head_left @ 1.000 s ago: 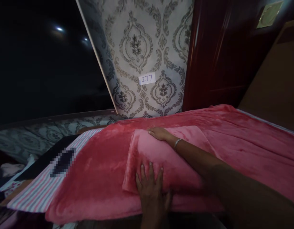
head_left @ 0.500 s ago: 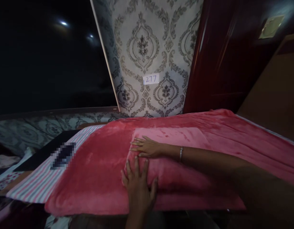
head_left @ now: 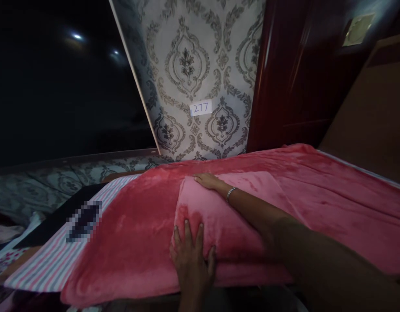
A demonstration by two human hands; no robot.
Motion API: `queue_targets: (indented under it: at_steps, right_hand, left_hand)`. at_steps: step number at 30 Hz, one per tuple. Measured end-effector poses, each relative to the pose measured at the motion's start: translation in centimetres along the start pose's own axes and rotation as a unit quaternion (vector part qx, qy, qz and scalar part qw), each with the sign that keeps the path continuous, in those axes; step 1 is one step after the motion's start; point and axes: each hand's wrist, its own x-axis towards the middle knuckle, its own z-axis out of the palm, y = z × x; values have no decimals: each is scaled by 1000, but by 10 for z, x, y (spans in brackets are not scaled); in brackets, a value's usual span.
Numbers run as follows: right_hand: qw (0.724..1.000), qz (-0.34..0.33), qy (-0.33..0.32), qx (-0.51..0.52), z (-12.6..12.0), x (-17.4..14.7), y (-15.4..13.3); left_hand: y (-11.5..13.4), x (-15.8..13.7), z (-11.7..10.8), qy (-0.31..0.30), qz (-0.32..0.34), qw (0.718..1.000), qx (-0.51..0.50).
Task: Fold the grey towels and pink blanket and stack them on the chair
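Observation:
A plush red blanket (head_left: 131,234) is spread before me, with a lighter pink folded section (head_left: 232,212) lying on top of it. My left hand (head_left: 192,260) rests palm down near the front, fingers spread, across the left edge of that pink fold. Farther back, my right hand (head_left: 206,181) lies flat on the far left corner of the fold, its fingers stretched out and partly hidden by the angle. A silver bracelet (head_left: 230,194) circles the right wrist. Neither hand grasps the cloth.
Striped cloth (head_left: 40,264) shows under the blanket's left side, with a blurred-out patch (head_left: 84,221) on it. A large dark screen (head_left: 63,86) stands behind at left. Patterned wallpaper (head_left: 186,104) bears a paper label (head_left: 201,108) reading 277. A dark red glossy panel (head_left: 291,78) rises at right.
My right hand has slid away from me, to the fold's far corner. My left hand stays on the near edge. The view has shifted slightly.

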Motion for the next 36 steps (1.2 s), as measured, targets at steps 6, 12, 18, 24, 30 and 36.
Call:
queue_targets:
  at_steps: [6,12,18,24,30,36]
  right_hand:
    - [991,-135,11,-20,-25,-74,-8]
    - [976,-205,-61,-35,-38,-180,2]
    - [987,-112,-56,-102,-57,-184,67]
    - [994,85,17,-74,-56,-160,153]
    - [983,174,51,26,-51,-160,197]
    - [977,191,91,28,-81,-188,198]
  left_hand:
    - [-5,6,-6,4,14,1000,1]
    - [33,20,-19,41,79,995,-54]
    - [100,12,2,-12,137,984,-109]
    - [92,1,14,-12,149,984,-96]
    - [91,4,14,-23,161,985,-55]
    - [93,8,6,-32,164,985,-54]
